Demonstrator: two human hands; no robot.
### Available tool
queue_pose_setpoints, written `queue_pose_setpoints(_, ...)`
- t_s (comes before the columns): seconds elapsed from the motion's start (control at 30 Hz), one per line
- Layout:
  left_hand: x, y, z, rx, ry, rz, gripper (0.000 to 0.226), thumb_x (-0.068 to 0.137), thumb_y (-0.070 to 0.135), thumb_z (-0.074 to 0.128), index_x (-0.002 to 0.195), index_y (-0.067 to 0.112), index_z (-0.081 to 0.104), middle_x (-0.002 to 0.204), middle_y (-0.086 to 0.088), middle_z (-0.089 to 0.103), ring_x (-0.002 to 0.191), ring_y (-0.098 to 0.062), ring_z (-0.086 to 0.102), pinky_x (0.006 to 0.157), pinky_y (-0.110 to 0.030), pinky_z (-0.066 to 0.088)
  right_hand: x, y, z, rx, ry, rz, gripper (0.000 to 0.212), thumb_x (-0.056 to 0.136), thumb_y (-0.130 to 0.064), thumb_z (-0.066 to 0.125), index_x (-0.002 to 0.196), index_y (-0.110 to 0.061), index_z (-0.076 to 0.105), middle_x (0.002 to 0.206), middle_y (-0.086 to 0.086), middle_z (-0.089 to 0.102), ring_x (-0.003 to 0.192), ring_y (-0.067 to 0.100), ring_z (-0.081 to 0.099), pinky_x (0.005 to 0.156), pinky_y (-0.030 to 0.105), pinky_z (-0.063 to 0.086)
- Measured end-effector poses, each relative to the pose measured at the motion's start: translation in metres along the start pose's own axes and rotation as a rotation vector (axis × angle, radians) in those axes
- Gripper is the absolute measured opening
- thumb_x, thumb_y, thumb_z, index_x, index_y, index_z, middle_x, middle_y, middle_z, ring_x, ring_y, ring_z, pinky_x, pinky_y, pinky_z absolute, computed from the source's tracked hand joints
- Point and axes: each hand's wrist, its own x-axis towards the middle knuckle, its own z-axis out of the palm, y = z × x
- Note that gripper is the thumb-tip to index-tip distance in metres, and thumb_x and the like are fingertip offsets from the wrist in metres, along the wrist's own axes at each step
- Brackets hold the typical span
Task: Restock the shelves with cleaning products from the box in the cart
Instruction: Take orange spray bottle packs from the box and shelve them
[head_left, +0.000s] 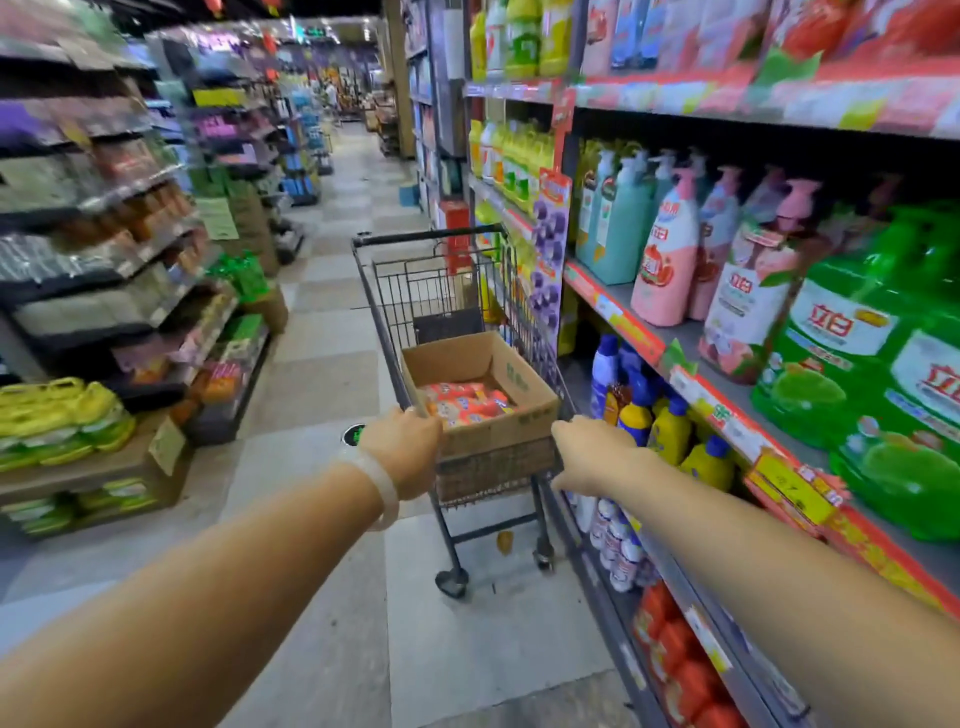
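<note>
Your two forearms are bare, with no sleeves reaching into view. On your left wrist you wear a pale, milky, smooth bangle (382, 480), a plain ring shape. Your right wrist carries nothing visible.

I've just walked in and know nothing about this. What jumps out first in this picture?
Two bare arms reach forward, the left hand and right hand at the near end of a dark wire cart in the middle of a shop aisle. An open cardboard box in the cart holds red-orange packets. On the right, shelves crowd close with bright green detergent jugs and pink pump bottles.
</note>
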Motion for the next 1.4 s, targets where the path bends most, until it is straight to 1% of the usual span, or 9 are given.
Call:
queue_pose_setpoints(0.37, 0.166, -0.059, 0.042, -0.042, -0.123, 0.004, 0.034, 0.092, 0.025, 0.055, 0.124, 0.014, 0.05, 0.125, -0.007, 0.054, 0.115, -0.023, 0.052, 0.093, -0.033, 0.046, 0.182, 0.0, 0.021, 0.071, -0.155, -0.023, 0.045, 0.086, -0.034, 0.063, 0.12, -0.009, 0.048, 0.125, 0.011, 0.051, 0.116, 0.033, 0.052, 0.09, 0.042, 0.047)
queue_pose_setpoints(0.57, 0.326, -0.112, 0.086, -0.015, -0.214, 0.106, 0.032, 0.091, 0.024, 0.053, 0.123, 0.021, 0.052, 0.126, -0.005, 0.055, 0.115, -0.025, 0.053, 0.096, -0.037, 0.048, 0.33, -0.019, 0.056, 0.232, -0.204, 0.025, 0.044, 0.086, -0.035, 0.064, 0.12, -0.011, 0.049, 0.126, 0.009, 0.052, 0.116, 0.03, 0.053, 0.09, 0.037, 0.046)
queue_pose_setpoints(0.67, 0.432, -0.139, 0.114, 0.041, -0.285, 0.193, 0.033, 0.089, 0.02, 0.048, 0.121, 0.015, 0.052, 0.125, -0.009, 0.053, 0.117, -0.029, 0.051, 0.095, -0.041, 0.047, 0.423, -0.034, 0.082, 0.327, -0.208, 0.129, 0.045, 0.082, -0.027, 0.064, 0.124, -0.015, 0.053, 0.127, 0.009, 0.054, 0.116, 0.029, 0.056, 0.091, 0.035, 0.049)
queue_pose_setpoints(0.8, 0.555, -0.171, 0.151, 0.028, -0.404, 0.289, 0.041, 0.087, 0.026, 0.055, 0.125, 0.012, 0.049, 0.128, -0.012, 0.051, 0.12, -0.032, 0.048, 0.098, -0.04, 0.045, 0.545, -0.044, 0.112, 0.512, -0.279, 0.307, 0.046, 0.083, -0.036, 0.062, 0.122, -0.013, 0.056, 0.126, 0.013, 0.058, 0.115, 0.027, 0.057, 0.094, 0.032, 0.048)
queue_pose_setpoints(0.93, 0.641, -0.196, 0.192, 0.001, -0.528, 0.331, 0.051, 0.088, 0.037, 0.056, 0.134, 0.019, 0.044, 0.131, -0.01, 0.05, 0.124, -0.029, 0.047, 0.104, -0.039, 0.042, 0.617, -0.056, 0.121, 0.637, -0.33, 0.45, 0.014, 0.088, -0.029, 0.058, 0.096, -0.017, 0.058, 0.114, 0.012, 0.063, 0.106, 0.027, 0.06, 0.072, 0.027, 0.039)
queue_pose_setpoints(1.0, 0.673, -0.203, 0.213, 0.017, -0.579, 0.332, 0.05, 0.088, 0.039, 0.055, 0.134, 0.02, 0.045, 0.131, -0.009, 0.051, 0.123, -0.028, 0.049, 0.103, -0.038, 0.042, 0.643, -0.064, 0.131, 0.653, -0.39, 0.488, 0.014, 0.09, -0.025, 0.056, 0.101, -0.017, 0.053, 0.123, 0.013, 0.059, 0.114, 0.028, 0.056, 0.086, 0.031, 0.043)
queue_pose_setpoints(1.13, 0.725, -0.201, 0.259, 0.039, -0.658, 0.377, 0.048, 0.088, 0.031, 0.057, 0.131, 0.015, 0.046, 0.132, -0.01, 0.051, 0.122, -0.028, 0.049, 0.103, -0.036, 0.041, 0.691, -0.069, 0.158, 0.796, -0.407, 0.584, 0.048, 0.095, -0.022, 0.052, 0.137, -0.005, 0.038, 0.141, 0.017, 0.042, 0.131, 0.027, 0.041, 0.101, 0.027, 0.034)
queue_pose_setpoints(1.3, 0.767, -0.188, 0.316, 0.072, -0.744, 0.463, 0.056, 0.093, 0.032, 0.051, 0.141, 0.01, 0.032, 0.142, -0.014, 0.036, 0.13, -0.031, 0.039, 0.109, -0.035, 0.031, 0.747, -0.059, 0.192, 1.021, -0.351, 0.85, 0.058, 0.088, -0.032, 0.063, 0.132, -0.001, 0.041, 0.131, 0.018, 0.053, 0.121, 0.029, 0.051, 0.091, 0.03, 0.041)
queue_pose_setpoints(1.4, 0.787, -0.181, 0.346, 0.05, -0.784, 0.464, 0.065, 0.091, 0.033, 0.053, 0.145, 0.011, 0.025, 0.146, -0.014, 0.03, 0.134, -0.031, 0.034, 0.111, -0.036, 0.028, 0.78, -0.046, 0.228, 1.279, -0.269, 1.018, 0.051, 0.081, -0.029, 0.072, 0.125, -0.01, 0.055, 0.117, 0.007, 0.063, 0.104, 0.017, 0.059, 0.086, 0.028, 0.048)
